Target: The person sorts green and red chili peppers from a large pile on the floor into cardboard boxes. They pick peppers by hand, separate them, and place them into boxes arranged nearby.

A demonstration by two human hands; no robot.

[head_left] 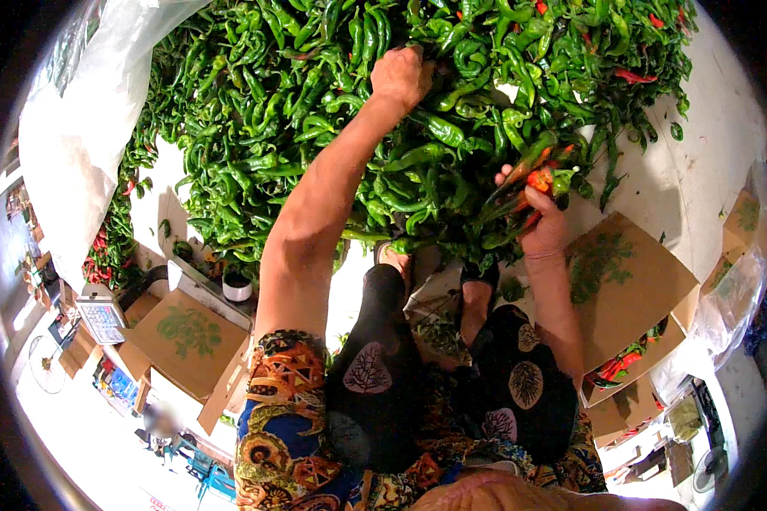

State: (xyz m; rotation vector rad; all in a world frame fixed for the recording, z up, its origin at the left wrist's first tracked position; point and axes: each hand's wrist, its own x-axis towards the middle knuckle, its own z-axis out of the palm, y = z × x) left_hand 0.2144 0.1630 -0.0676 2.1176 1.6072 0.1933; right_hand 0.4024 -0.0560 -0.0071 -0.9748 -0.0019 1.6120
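A broad heap of mostly green chili peppers point(256, 162) spreads out before me, with a few red ones scattered among them. My left hand point(400, 78) reaches across to the far middle of the heap. Its fingers curl down among the peppers, and what they grip is hidden. Nearer to me, on the right edge of the heap, my right hand point(544, 223) is closed round a bunch of chili peppers point(540, 180), red, orange and green. Their ends stick out past the thumb and fingertips.
Cardboard boxes stand at my right point(635, 272) and left point(187, 336); the right one has red peppers point(631, 362) inside. Clear plastic sheeting point(102, 111) hangs at the far left. A scale with a keypad point(102, 317) sits beyond the left box. My knees point(375, 366) are close below the heap.
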